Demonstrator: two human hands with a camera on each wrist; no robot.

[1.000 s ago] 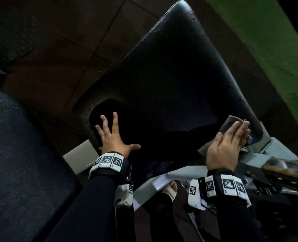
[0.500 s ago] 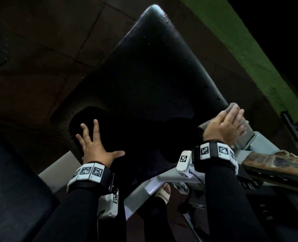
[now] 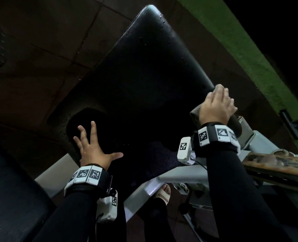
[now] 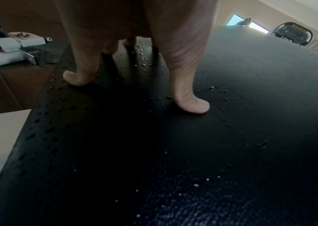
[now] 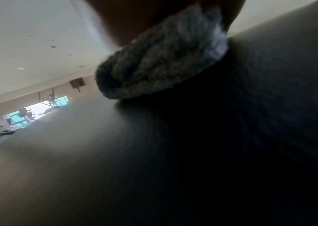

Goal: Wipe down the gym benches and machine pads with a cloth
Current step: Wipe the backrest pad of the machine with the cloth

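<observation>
- Head view: a black padded bench (image 3: 144, 81) runs away from the person, its narrow far end catching a glint of light, with small water droplets (image 3: 163, 23) along its right edge.
- The left hand (image 3: 94, 149) lies flat on the near left part of the pad, fingers spread and straight, thumb out to the right; it holds nothing.
- The right hand (image 3: 216, 105) is at the bench's right edge, fingers curled over a grey cloth (image 3: 196, 113) and pressing it against the pad; a bit of cloth pokes out past the fingertips and more bunches out by the wrist.
- Both forearms wear black sleeves and wristbands with square black-and-white markers.
- A grey metal frame (image 3: 176, 175) sits under the near end of the bench, and a sandalled foot (image 3: 164, 193) shows beneath it on the dark tiled floor (image 3: 40, 49); a green strip (image 3: 246, 55) runs along the right.
- Left wrist view: the thumb (image 4: 191, 105) and a fingertip press on the textured black pad (image 4: 251, 107), with droplets (image 4: 142, 61) scattered around them.
- Right wrist view: the folded, fuzzy cloth (image 5: 154, 67) is sandwiched between the hand above and the pad (image 5: 212, 152) below; the picture is blurred.
</observation>
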